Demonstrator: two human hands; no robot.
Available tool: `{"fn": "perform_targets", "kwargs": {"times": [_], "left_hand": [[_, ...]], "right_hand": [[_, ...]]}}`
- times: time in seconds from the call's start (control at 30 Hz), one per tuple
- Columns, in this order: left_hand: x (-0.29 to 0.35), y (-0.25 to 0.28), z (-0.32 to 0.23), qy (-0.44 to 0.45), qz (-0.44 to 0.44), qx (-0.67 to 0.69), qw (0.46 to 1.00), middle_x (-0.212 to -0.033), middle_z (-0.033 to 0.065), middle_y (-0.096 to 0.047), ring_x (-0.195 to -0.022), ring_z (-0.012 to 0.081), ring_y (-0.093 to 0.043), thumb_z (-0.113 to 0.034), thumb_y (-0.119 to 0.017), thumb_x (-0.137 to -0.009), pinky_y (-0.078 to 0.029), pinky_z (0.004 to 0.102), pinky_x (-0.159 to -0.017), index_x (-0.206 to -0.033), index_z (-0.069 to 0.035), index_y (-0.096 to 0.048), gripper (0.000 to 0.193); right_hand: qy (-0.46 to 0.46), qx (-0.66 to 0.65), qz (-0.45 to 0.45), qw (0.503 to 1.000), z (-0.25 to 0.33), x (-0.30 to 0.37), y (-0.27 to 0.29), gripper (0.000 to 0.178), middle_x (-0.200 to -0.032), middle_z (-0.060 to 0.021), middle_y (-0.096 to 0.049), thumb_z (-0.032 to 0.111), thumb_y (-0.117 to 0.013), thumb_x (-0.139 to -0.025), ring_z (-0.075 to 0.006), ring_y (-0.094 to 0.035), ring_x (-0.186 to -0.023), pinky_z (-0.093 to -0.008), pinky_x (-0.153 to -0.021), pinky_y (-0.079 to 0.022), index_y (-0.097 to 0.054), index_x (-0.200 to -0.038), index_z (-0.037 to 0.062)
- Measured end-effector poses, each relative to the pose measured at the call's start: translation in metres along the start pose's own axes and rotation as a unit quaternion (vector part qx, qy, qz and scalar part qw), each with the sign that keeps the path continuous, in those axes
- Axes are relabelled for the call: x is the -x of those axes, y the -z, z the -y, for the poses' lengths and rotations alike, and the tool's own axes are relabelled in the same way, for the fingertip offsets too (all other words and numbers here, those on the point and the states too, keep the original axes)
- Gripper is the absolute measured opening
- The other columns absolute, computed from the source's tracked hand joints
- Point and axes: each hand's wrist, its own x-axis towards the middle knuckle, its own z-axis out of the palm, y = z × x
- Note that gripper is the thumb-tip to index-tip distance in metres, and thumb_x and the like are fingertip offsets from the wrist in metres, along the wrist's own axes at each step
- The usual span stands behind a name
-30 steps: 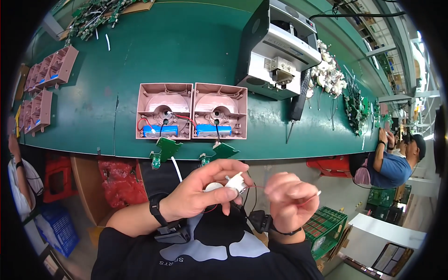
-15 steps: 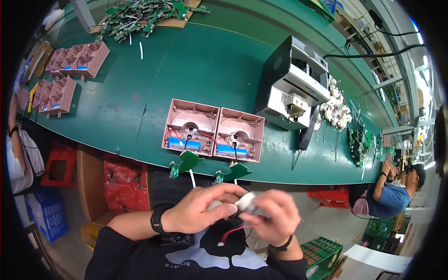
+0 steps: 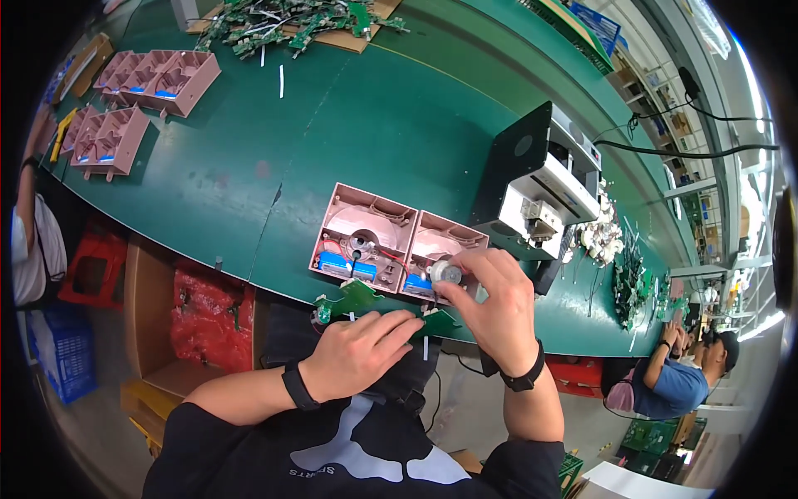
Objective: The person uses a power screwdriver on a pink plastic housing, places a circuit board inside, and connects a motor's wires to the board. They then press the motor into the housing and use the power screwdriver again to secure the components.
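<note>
My right hand (image 3: 501, 298) pinches a small round white part with a grey face (image 3: 445, 273) between thumb and fingers. It is over the right-hand compartment of a pink plastic housing (image 3: 413, 218), partly covering a blue battery there. In the left-hand compartment a blue battery (image 3: 347, 265) lies in full view. My left hand (image 3: 359, 348) is closed at the bench's front edge, fingertips at the right green circuit board (image 3: 440, 323); what they hold is hidden. Another green circuit board (image 3: 353, 298) hangs on a black wire by the left compartment.
A black and silver machine (image 3: 540, 183) stands right of the housing. Beyond it lie white parts (image 3: 600, 237) and dark wires (image 3: 630, 279). More pink housings (image 3: 158, 81) stand far left; circuit boards (image 3: 291, 29) are heaped at the back. A co-worker (image 3: 677, 374) sits at right.
My hands have moved apart. The right carried the round white part forward over the housing's right compartment; the left moved down to the right circuit board. The view has shifted slightly.
</note>
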Motion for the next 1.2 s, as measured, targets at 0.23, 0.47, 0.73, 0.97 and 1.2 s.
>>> {"fn": "perform_targets", "kwargs": {"times": [0.23,0.47,0.73,0.97,1.2], "left_hand": [[-0.003,0.002,0.002,-0.003,-0.028,0.041,0.999,-0.115,0.0044,-0.071,-0.082,0.0163,-0.07,-0.023,-0.086,-0.079,-0.056,0.0264,-0.066,-0.118,-0.01,-0.071,0.044],[0.005,0.059,0.009,0.035,-0.017,0.3,0.953,-0.109,0.0066,-0.071,-0.08,0.0133,-0.068,-0.027,-0.089,-0.083,-0.056,0.0262,-0.068,-0.117,-0.006,-0.071,0.044],[0.02,0.058,0.009,0.236,0.027,0.702,0.671,-0.124,0.0109,-0.065,-0.107,0.0175,-0.064,-0.034,-0.074,-0.097,-0.055,0.0347,-0.088,-0.133,-0.002,-0.058,0.05],[-0.01,0.059,-0.006,0.267,-0.016,0.8,0.537,-0.14,0.0151,-0.056,-0.14,0.0273,-0.051,-0.034,-0.053,-0.109,-0.043,0.0438,-0.115,-0.14,-0.002,-0.049,0.044],[-0.003,0.043,-0.017,0.246,-0.041,0.791,0.559,-0.148,0.0185,-0.053,-0.148,0.03,-0.044,-0.035,-0.045,-0.113,-0.034,0.0459,-0.124,-0.14,-0.001,-0.049,0.044]], "right_hand": [[-0.033,-0.016,-0.005,0.999,0.007,-0.005,-0.001,0.031,-0.085,-0.0073,-0.067,0.007,-0.089,-0.072,-0.0233,-0.066,-0.077,-0.0341,-0.068,-0.053,-0.072,-0.098,0.0027],[0.018,0.024,-0.031,0.999,0.007,0.005,0.006,0.019,-0.082,-0.0074,-0.067,0.001,-0.085,-0.075,-0.0235,-0.067,-0.074,-0.0339,-0.064,-0.052,-0.075,-0.092,0.0029],[0.042,-0.022,-0.056,0.997,0.028,0.003,0.028,0.018,-0.083,-0.0091,-0.069,0.001,-0.084,-0.076,-0.0231,-0.067,-0.069,-0.0338,-0.059,-0.052,-0.076,-0.092,0.0024],[0.076,-0.146,-0.018,0.986,0.076,0.033,0.009,0.028,-0.085,-0.0088,-0.07,0.007,-0.089,-0.075,-0.0209,-0.067,-0.068,-0.0316,-0.058,-0.052,-0.074,-0.099,0.0018],[0.041,-0.176,0.031,0.983,0.086,0.045,-0.013,0.039,-0.085,-0.0094,-0.071,0.015,-0.093,-0.073,-0.0218,-0.07,-0.068,-0.0316,-0.056,-0.054,-0.072,-0.103,0.0011]]}}
